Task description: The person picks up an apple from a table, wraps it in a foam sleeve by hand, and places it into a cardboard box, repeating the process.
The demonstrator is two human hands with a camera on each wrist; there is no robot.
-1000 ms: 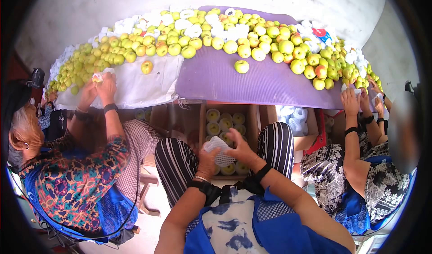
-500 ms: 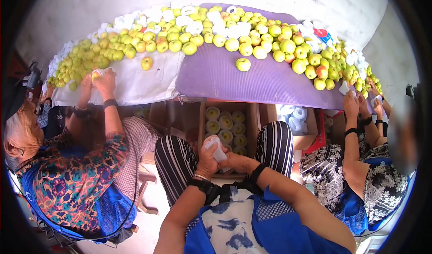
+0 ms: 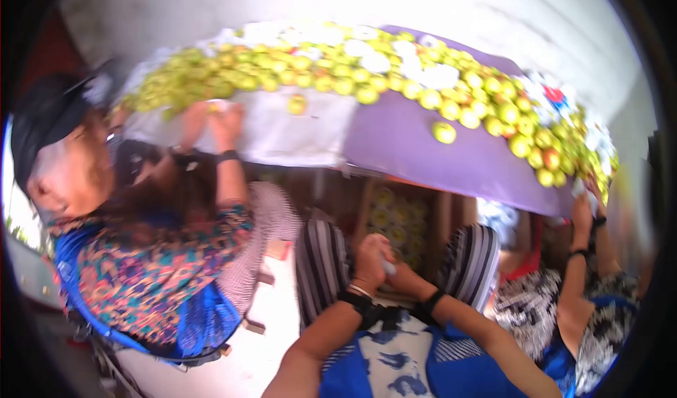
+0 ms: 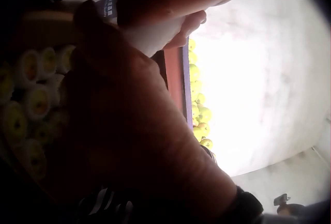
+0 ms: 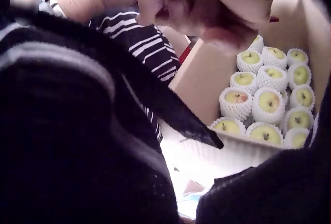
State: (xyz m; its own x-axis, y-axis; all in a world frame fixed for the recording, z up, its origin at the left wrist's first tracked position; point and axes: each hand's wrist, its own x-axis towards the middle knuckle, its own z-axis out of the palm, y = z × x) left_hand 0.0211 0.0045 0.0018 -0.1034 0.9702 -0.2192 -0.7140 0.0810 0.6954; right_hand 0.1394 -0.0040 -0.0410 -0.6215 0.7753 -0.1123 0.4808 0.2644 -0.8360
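Observation:
In front of the lap, the left hand (image 3: 371, 262) and the right hand (image 3: 405, 278) are close together. Between them shows part of a white foam net (image 3: 388, 267), mostly covered by the hands; whether an apple is inside I cannot tell. Seen from the left wrist, both hands wrap the pale net (image 4: 155, 35) from opposite sides, with the left hand (image 4: 129, 100) dark against the light. Beyond the hands stands an open cardboard box (image 5: 196, 74) of green apples (image 5: 269, 101), each in a white foam net.
A long heap of yellow-green apples (image 3: 342, 86) lies on a table with a purple mat (image 3: 451, 162) and white cloth (image 3: 296, 136). Single apples sit apart from it. People work close by on the left (image 3: 155, 271) and right (image 3: 582, 296). A box of white nets (image 3: 499, 218) stands near the right knee.
The right hand, spread beside the meshed net earlier, has come in against the left, and the net is now largely covered. The head view has swung left and blurred.

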